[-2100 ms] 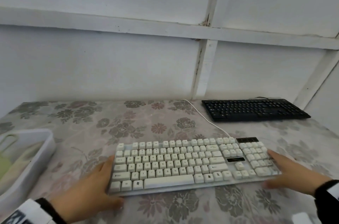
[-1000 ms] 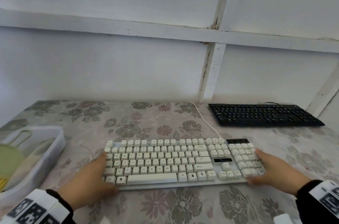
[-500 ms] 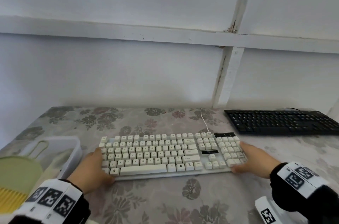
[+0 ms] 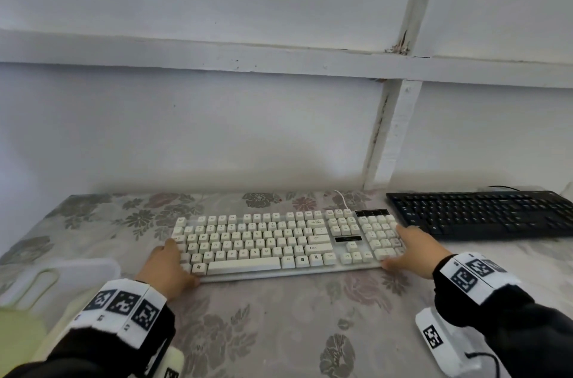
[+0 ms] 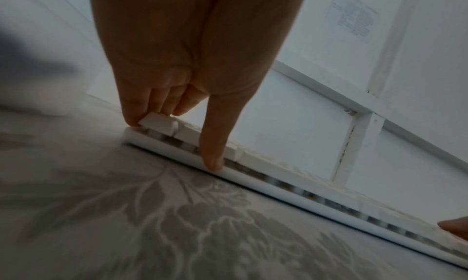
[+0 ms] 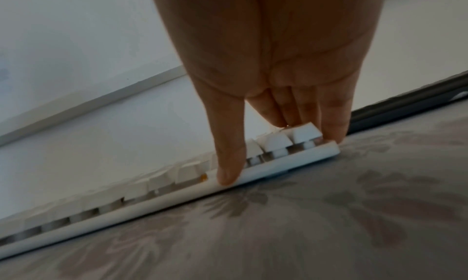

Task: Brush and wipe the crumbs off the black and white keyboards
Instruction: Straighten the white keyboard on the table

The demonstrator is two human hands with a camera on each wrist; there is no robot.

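Two hands are pinching the cream-white plastic keyboard (image 4: 285, 242) lying flat on the floral tablecloth (image 4: 279, 328). My left hand (image 4: 169, 266) is gripping its left end, thumb on the front edge; my right hand (image 4: 414, 250) is gripping the right end likewise. Just beside it, the black keyboard (image 4: 483, 213) is lying against the wall.

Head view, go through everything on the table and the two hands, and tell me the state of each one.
White corded keyboard: flat on the table, held at both ends.
Black keyboard: flat at the far right, untouched.
Left hand: grips the white keyboard's left end, thumb on its front edge.
Right hand: grips its right end likewise.
White plastic bin: open-topped, at the left edge.
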